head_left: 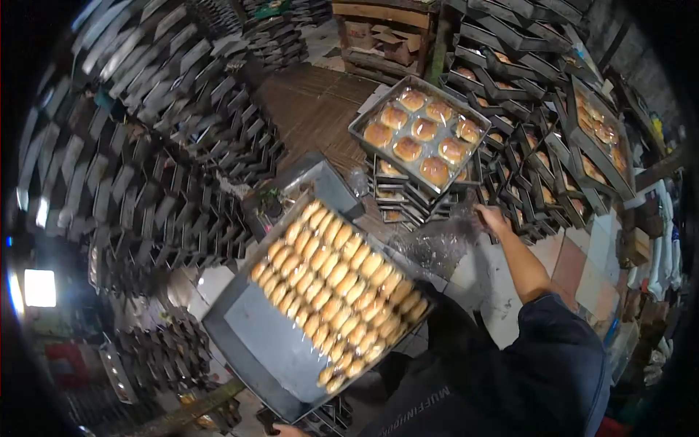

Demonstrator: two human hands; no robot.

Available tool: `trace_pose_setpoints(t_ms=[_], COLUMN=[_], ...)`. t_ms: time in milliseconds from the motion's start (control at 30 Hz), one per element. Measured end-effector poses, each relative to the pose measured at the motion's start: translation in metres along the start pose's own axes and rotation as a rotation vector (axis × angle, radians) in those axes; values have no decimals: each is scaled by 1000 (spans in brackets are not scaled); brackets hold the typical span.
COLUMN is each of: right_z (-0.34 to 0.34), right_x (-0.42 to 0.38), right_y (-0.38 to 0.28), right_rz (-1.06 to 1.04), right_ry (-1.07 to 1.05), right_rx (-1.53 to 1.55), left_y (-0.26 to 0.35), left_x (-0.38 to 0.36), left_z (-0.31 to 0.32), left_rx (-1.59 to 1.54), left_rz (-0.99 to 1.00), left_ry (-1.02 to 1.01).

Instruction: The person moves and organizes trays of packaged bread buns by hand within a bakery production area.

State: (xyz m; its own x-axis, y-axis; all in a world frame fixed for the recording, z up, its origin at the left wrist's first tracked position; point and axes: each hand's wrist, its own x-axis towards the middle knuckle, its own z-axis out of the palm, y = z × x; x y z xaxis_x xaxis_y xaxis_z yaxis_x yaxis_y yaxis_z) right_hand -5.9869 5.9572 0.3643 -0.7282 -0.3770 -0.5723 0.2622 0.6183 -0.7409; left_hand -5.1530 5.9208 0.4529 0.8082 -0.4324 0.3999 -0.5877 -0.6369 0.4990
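With the big baking tray of small rolls (320, 291) near and left, its near edge seemingly gripped by the barely visible left hand (280, 430), keep it level while the right hand (491, 217), grip unclear, pulls the clear plastic sheet (437, 244) free.

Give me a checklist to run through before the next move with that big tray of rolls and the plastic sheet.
1. Right hand has hold of the clear plastic sheet: ok, fingers pinch its upper edge.
2. Left hand supports the large tray: cannot tell, only a sliver of it shows at the tray's bottom edge.
3. Rolls sit in tidy rows: ok, packed along the tray's right side; its left part is bare.
4. Large tray level: not ok, it appears tilted.
5. Bun tray on the stack of pans is steady: cannot tell, it sits skewed on the stack.
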Motion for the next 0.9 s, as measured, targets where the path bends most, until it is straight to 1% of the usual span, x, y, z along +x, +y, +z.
trace_pose_setpoints(t_ms=[33,67,100,133,167,200,233,267,300,333,367,400,433,467,500,533,600,633,667,700,733,767,800,833,867,900], right_z=[27,55,84,113,137,168,159,153,154,146,134,118,113,113,99,89,100,93,86,83,84,88,79,80,71,76], right_x=[0,25,41,51,54,115,92,60,52,28,-5,-51,-88,-120,-155,-205,-245,-265,-284,-305,-306,-308,-297,-284,-302,-314], right_y=[-40,-54,-60,-71,-89,-53,-74,-101,-100,-106,-121,-123,-107,-88,-64,-57,33,50,58,49,55,50,57,75,60,62], right_rz=[172,307,233,175,145,75,175,274,143,77,11,29,-102,-69,-40,-61,-237,-391,-547,-538,-440,-384,-421,-207,-72,-78], right_ry=[-147,-185,-248,-328,-225,33,65,99,82,61,43,17,57,201,-78,-133,-227,-184,-141,-168,-183,-65,26,-45,-306,-317], right_rx=[291,410,619,834,1051,869,737,606,564,528,494,475,515,344,423,497,536,374,213,409,602,760,604,642,879,865], left_y=[25,48,67,128,155,199,242,275,303,318,340,358,378,399,397,375,368,330,310,281,246,214,189,173,150,136], left_x=[-9,-21,-43,-73,-95,-123,-157,-184,-212,-243,-271,-301,-330,-351,-369,-387,-365,-358,-343,-328,-311,-287,-261,-231,-209,-199], left_z=[0,15,29,16,25,20,15,11,11,29,28,24,13,-12,-9,17,-18,-12,-26,-24,-19,-11,-4,-9,2,-3], left_rx=[-78,-87,-260,-396,-434,-460,-490,-558,-635,-790,-771,-800,-788,-851,-850,-950,-734,-878,-833,-854,-867,-870,-877,-890,-848,-860], left_rz=[150,434,476,519,561,639,718,839,957,885,948,851,636,423,285,195,-66,-126,-60,-57,-61,-66,-60,28,-14,-28], left_ry=[-104,3,-145,-242,-383,-434,-487,-553,-622,-711,-803,-1023,-1335,-1584,-1689,-1629,-1689,-1656,-1669,-1640,-1609,-1590,-1572,-1571,-1626,-1615])
